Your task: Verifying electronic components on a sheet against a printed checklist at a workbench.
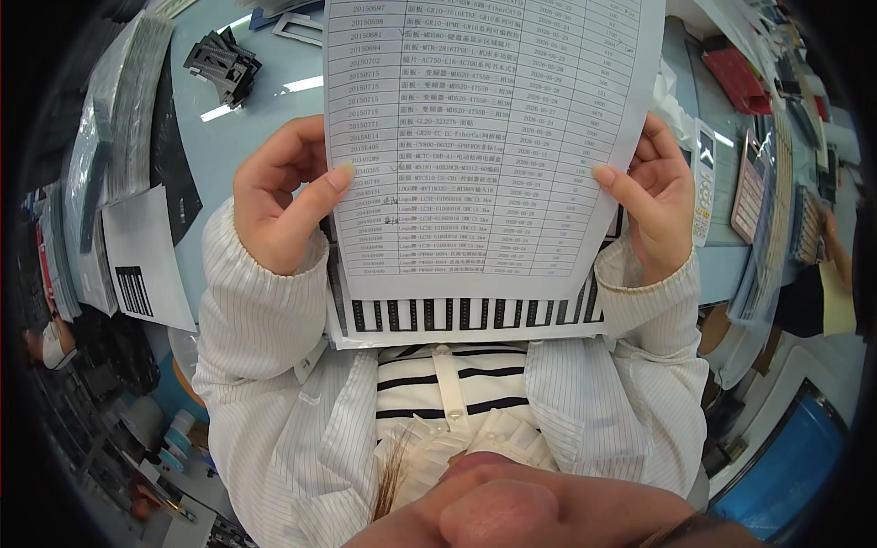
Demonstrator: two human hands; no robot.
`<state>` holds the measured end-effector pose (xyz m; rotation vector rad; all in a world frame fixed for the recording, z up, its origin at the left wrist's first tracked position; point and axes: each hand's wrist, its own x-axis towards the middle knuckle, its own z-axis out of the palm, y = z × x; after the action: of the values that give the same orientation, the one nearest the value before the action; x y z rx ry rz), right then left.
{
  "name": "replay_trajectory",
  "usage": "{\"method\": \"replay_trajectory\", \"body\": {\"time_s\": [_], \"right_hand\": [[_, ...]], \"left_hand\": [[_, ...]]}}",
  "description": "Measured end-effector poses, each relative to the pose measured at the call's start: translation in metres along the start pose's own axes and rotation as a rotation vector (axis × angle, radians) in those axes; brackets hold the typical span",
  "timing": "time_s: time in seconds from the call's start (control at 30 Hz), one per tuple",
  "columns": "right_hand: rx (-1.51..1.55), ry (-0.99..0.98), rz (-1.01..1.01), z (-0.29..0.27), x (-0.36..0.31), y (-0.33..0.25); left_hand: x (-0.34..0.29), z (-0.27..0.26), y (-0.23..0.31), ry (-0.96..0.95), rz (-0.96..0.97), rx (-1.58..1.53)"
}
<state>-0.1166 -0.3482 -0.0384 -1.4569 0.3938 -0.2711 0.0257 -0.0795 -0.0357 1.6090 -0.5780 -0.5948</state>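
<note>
A printed paper sheet [466, 146] with a ruled table and a few pen marks is held up in front of me. My left hand [285, 192] grips its left edge, thumb on the face and fingers behind. On the right edge my right hand [650, 196] pinches it the same way, fingers curled at the back. Below the sheet's lower edge shows a white sheet with a row of black rectangular panels [461, 315], lying at the table's near edge. Most of that lower sheet is hidden by the paper.
Black perforated parts [222, 66] lie on the blue-grey table [228, 137] at the far left. Stacks of plastic-wrapped sheets [119, 137] stand along the left. To the right are a red pouch [736, 80], a pink-framed calculator-like device [751, 187] and a monitor [786, 466]. Other people sit at both sides.
</note>
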Motion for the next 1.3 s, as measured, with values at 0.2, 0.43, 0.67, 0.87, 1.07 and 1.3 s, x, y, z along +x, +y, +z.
{"method": "replay_trajectory", "body": {"time_s": [0.2, 0.43, 0.67, 0.87, 1.07, 1.3], "right_hand": [[-0.003, -0.008, 0.008, -0.001, 0.001, -0.001], [0.017, -0.010, 0.016, 0.000, -0.001, -0.004], [0.033, -0.015, 0.017, 0.000, -0.002, -0.002], [0.036, -0.017, 0.020, 0.001, -0.001, -0.004], [0.035, -0.018, 0.021, 0.001, 0.000, -0.005], [0.031, -0.023, 0.041, 0.001, -0.001, -0.008]], "left_hand": [[0.002, 0.001, 0.001, 0.011, 0.000, 0.001], [0.000, 0.001, 0.003, 0.017, 0.011, -0.004], [-0.001, 0.001, 0.000, 0.019, -0.004, -0.004], [0.001, 0.001, 0.003, 0.007, -0.046, -0.033], [0.003, -0.001, 0.001, -0.008, -0.051, -0.067], [0.002, 0.000, 0.001, 0.003, -0.091, -0.083]]}}
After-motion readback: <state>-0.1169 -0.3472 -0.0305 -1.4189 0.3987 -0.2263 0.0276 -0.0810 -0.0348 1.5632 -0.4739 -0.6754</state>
